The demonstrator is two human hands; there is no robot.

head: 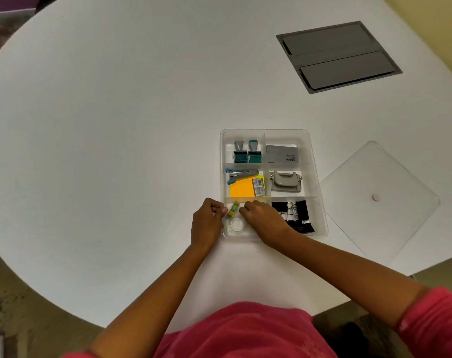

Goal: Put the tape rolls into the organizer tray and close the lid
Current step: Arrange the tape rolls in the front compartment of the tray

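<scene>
A clear organizer tray (267,130) with several compartments lies on the white table. A clear tape roll (236,225) lies flat in its near-left compartment. Just behind it, a small green and yellow tape roll (232,210) stands tilted on edge. My left hand (207,222) is at the tray's left rim, thumb and fingertips pinched against this green roll. My right hand (265,219) rests palm down over the same compartment, fingers curled, their tips close to the roll's right side; what lies under it is hidden. The clear lid (379,177) lies flat on the table to the tray's right.
Other compartments hold two stamps (247,152), a grey card box (281,154), a stapler (241,174), orange sticky notes (241,189), a hole punch (285,180) and black binder clips (301,210). A grey cable hatch (338,56) is set into the table at the far right.
</scene>
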